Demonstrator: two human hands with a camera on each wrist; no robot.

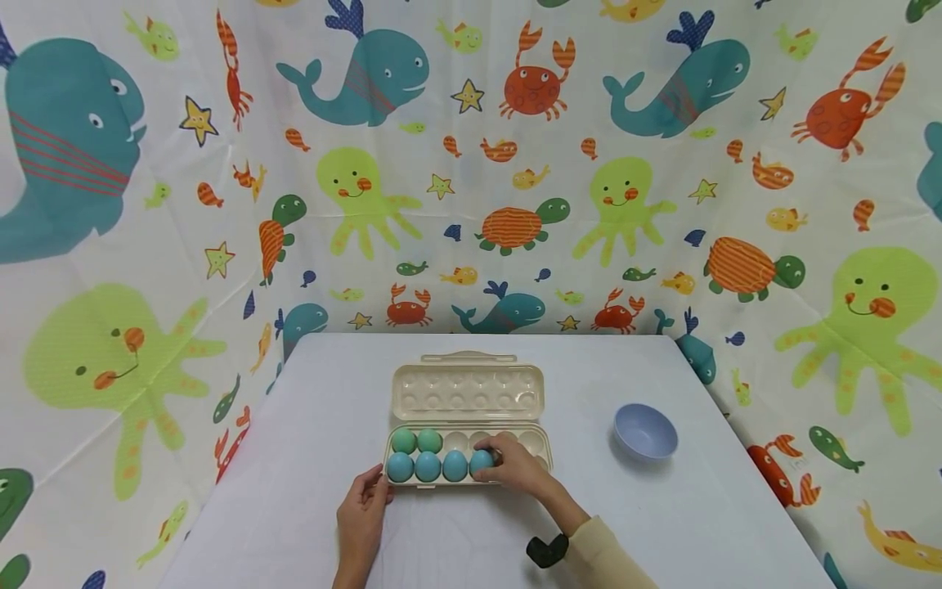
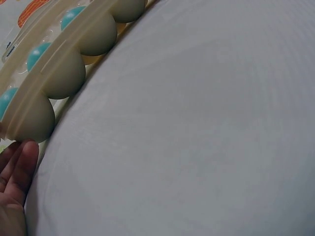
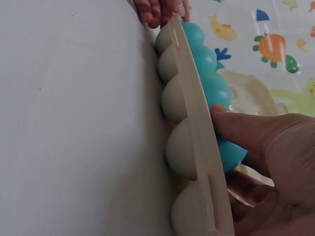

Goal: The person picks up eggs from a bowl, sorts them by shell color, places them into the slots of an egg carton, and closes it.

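A beige egg carton [image 1: 456, 441] stands with its lid [image 1: 468, 393] laid back. Two green toy eggs [image 1: 416, 441] sit in the left of its back row, and several blue ones [image 1: 428, 467] fill the front row from the left. My right hand [image 1: 518, 468] pinches the rightmost blue egg [image 3: 231, 155] at its front-row cup, thumb near me and fingers on the far side. At the carton's left front corner, my left hand [image 1: 362, 511] holds the edge, with fingers [image 2: 25, 164] against the outer cup wall.
To the right of the carton stands a blue bowl [image 1: 645, 432]. A white cloth covers the table [image 1: 309, 409]. Behind and at both sides hangs a curtain [image 1: 441, 270] printed with sea animals. A black strap [image 1: 547, 551] is by the right wrist.
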